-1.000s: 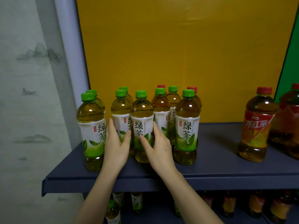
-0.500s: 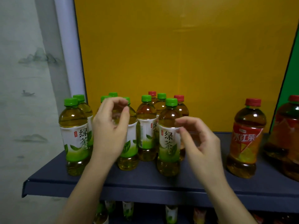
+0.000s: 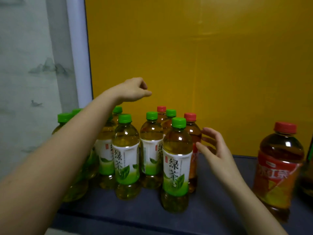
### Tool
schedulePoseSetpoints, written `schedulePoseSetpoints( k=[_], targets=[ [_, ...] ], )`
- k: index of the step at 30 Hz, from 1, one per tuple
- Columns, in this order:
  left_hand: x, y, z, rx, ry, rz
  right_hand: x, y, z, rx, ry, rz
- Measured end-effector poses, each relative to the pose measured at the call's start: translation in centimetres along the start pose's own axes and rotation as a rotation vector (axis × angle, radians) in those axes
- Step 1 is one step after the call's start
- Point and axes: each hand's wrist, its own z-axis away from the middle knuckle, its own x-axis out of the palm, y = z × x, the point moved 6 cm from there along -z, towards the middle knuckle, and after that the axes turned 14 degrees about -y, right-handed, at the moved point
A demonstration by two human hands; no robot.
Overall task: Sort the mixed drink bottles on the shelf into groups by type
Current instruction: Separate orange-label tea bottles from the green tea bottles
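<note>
Several green-capped green tea bottles [image 3: 126, 156] stand clustered at the left of the dark shelf [image 3: 220, 197]. Two red-capped tea bottles sit among them: one [image 3: 192, 133] at the cluster's right side, another [image 3: 161, 111] at the back. My left hand [image 3: 133, 89] hovers above the back of the cluster, fingers loosely curled, holding nothing. My right hand [image 3: 213, 146] is open beside the right red-capped bottle, fingertips at its side. A larger red-labelled tea bottle [image 3: 279, 165] stands apart on the right.
A yellow back panel [image 3: 203, 65] closes the shelf behind. A white upright post [image 3: 77, 56] and a painted wall lie to the left. Another dark bottle [image 3: 307, 175] is cut off at the right edge. Bare shelf lies between the cluster and the large bottle.
My left hand rose from in front of the green bottles to above the back of the cluster. My right hand moved right and opened toward the red-capped bottle. The camera moved closer.
</note>
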Motion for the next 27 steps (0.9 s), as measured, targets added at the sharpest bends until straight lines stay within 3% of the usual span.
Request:
schedulePoseSetpoints(
  k=[3,6,15,23,27],
  targets=[
    [1.0,-1.2,-3.4,-0.088,-0.235,-0.041,0.7,0.7,-0.1,0.030,-0.080,-0.114],
    [2.0,-1.9,-5.8,-0.127,-0.366,-0.072,1.0,1.3,-0.4,0.037,-0.129,-0.152],
    [6.9,-2.1,-8.6,-0.043,-0.692,-0.059,2.0,2.9,-1.0,0.107,-0.237,-0.307],
    [8.0,-2.9,-9.6,0.046,-0.654,-0.029,3.1,3.9,-0.7,0.232,-0.391,-0.401],
    [7.9,-2.3,-9.5,0.084,-0.645,-0.059,2.6,4.1,-0.8,0.204,-0.303,-0.367]
  ],
)
